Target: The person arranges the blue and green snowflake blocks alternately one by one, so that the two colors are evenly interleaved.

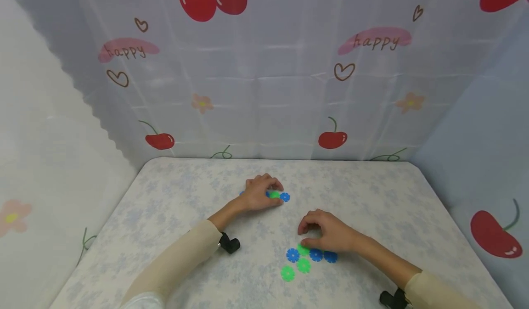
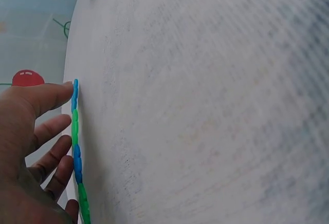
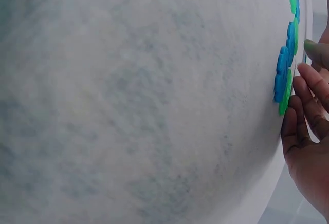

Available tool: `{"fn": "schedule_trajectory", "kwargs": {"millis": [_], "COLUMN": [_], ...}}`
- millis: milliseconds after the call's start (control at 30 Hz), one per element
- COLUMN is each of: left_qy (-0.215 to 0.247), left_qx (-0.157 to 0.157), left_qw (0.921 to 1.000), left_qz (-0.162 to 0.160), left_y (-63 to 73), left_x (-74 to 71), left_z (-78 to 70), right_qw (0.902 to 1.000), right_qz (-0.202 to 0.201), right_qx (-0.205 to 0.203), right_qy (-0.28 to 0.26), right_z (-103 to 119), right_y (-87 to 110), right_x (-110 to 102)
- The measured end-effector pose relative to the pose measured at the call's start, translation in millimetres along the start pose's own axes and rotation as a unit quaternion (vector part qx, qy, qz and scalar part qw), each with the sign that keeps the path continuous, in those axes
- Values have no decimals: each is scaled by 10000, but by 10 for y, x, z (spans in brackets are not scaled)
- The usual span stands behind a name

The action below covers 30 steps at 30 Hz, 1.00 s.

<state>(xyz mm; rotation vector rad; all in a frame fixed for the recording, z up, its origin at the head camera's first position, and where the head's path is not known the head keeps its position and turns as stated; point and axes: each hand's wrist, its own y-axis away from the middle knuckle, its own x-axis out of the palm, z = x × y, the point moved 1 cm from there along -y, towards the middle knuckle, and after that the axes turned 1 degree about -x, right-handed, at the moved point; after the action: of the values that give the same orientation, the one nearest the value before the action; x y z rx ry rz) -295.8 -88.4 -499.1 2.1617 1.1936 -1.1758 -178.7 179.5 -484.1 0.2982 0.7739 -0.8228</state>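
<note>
My left hand (image 1: pixel 261 193) is at the far middle of the table, bent over a row of notched plastic discs. A blue disc (image 1: pixel 285 197) ends the row on the right, next to a green disc (image 1: pixel 274 194); the hand hides part of the row. In the left wrist view the thumb tip is at the end blue disc (image 2: pixel 75 94), with the fingers spread along the row. My right hand (image 1: pixel 326 231), fingers bent and apart from the thumb, hovers at a loose group of discs. Its thumb is by a partly hidden green disc (image 1: pixel 303 250).
The nearer group also has blue discs (image 1: pixel 293 255) and green discs (image 1: pixel 288 273), lying close together. The patterned table (image 1: pixel 198 180) meets a cherry-printed curtain (image 1: pixel 256 116) at the back. Black wrist cameras (image 1: pixel 229 243) sit on both forearms.
</note>
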Motion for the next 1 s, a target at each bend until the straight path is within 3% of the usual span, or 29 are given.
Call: {"fn": "schedule_trajectory", "kwargs": {"millis": [267,567,833,1000], "left_qy": [-26,-64,-45,6], "left_qx": [88,100,105,106], "left_qw": [9999,9999,9999,9999], "left_qz": [40,-12,-62,-117], "left_y": [-9,-29,-41,-47], "left_x": [12,-1,35,45], "left_z": [6,-10,-14,-18], "right_qw": [9997,9990,9992,9991], "right_qz": [215,194,245,338], "right_qx": [-83,-202,54,252], "right_qy": [103,361,309,-58], "right_z": [34,37,51,47], "right_y": [60,42,38,23], "right_x": [37,54,56,33]}}
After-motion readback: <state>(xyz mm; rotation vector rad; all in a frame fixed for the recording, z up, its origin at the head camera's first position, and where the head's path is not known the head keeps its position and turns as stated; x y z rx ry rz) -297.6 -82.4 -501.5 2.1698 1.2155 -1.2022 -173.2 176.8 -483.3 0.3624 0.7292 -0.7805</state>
